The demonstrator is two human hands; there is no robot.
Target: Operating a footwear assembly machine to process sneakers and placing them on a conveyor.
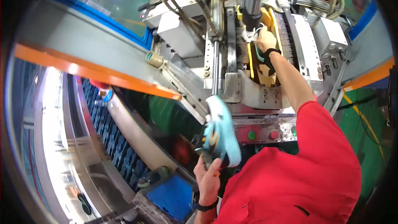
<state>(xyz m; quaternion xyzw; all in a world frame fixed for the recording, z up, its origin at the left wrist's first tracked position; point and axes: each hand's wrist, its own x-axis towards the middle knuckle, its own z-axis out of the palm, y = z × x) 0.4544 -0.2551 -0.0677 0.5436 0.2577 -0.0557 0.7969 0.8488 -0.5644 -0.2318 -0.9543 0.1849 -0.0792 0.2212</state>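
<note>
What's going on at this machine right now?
A person in a red short-sleeved shirt is handling footwear. The left hand grips a light-blue and white thick-soled shoe by its lower end, held in front of the grey metal machine. The right hand reaches inside, at a white and teal item, apparently another shoe, beneath a dark cylindrical press head. Whether those fingers grip it is unclear.

Green floor (373, 141) is spreading at right, yellow line (368, 125) crossing it. Grey panel (83, 37) is standing far left, blue-framed window (124, 14) sitting behind it. Orange beam (91, 74) is running below; another orange beam (369, 74) is showing right. Left: dark blue ridged belt (118, 141) running lengthwise, white light (52, 85) glaring beyond. Blue-topped stand (172, 197) is sitting near, left.
</note>
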